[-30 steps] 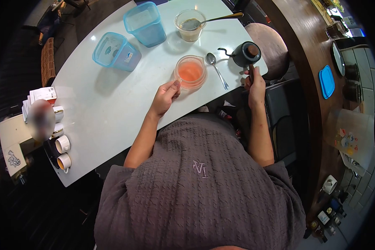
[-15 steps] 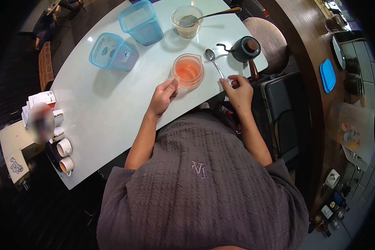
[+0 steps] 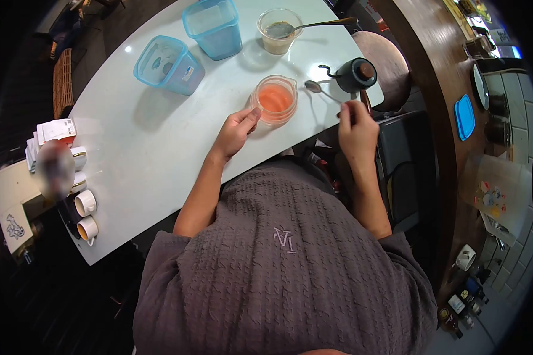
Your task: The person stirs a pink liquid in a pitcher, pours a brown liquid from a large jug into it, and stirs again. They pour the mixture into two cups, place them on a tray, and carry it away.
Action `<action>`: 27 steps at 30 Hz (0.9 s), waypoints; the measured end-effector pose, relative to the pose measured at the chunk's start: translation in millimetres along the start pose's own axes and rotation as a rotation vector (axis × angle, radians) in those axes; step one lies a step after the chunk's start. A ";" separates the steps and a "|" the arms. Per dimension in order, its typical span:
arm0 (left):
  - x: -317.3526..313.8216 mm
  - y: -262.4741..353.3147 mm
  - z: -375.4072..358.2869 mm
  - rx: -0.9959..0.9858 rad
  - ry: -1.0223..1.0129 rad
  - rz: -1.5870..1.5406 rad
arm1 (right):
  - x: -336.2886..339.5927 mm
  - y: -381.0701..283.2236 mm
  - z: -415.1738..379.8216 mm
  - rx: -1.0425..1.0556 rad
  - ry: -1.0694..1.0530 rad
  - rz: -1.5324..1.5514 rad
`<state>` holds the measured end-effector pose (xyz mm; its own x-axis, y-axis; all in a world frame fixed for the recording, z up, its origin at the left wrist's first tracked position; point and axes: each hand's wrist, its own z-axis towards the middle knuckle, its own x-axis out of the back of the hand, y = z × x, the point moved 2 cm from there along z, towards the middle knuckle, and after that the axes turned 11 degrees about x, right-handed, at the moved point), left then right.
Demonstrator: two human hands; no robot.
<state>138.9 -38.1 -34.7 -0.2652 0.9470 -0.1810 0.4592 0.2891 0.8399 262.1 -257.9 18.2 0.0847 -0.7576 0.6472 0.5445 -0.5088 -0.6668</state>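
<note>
A small clear glass jug [image 3: 287,94] with orange-red liquid [image 3: 274,99] stands on the white table. My left hand [image 3: 237,133] is closed on the jug's handle at its near left side. To the right, my right hand [image 3: 359,131] pinches the handle end of a metal spoon [image 3: 314,87], whose bowl points toward the jug without touching it. Just beyond the right hand is a black gooseneck kettle [image 3: 356,75] with a wooden knob; its handle is partly hidden behind my fingers.
Two blue plastic containers [image 3: 212,32] stand at the table's far side. Beside them is a clear cup [image 3: 276,45] with a spoon [image 3: 326,23] in it. White cups [image 3: 85,203] line the left end. A round stool [image 3: 385,65] and dark chair [image 3: 404,165] are right of the table.
My right hand has moved right and turned, with the spoon swinging to a flatter angle toward the kettle. My left hand stays on the jug's handle. The whole view has shifted slightly.
</note>
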 end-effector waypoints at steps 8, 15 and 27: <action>4.2 -6.9 1.7 -0.033 -0.007 0.048 | 6.2 -49.4 21.0 0.223 0.320 0.485; -1.2 -0.9 -15.3 -0.111 0.150 0.162 | -38.5 -58.1 31.6 0.603 0.022 0.074; 14.0 -7.9 -32.5 -0.130 0.301 0.095 | -54.4 -52.9 31.6 0.580 -0.106 -0.054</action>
<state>104.0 -31.7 -27.3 -0.4737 0.8796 0.0443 0.3871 0.1628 0.9076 255.1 -176.9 30.0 0.1110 -0.6768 0.7277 0.9151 -0.2160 -0.3405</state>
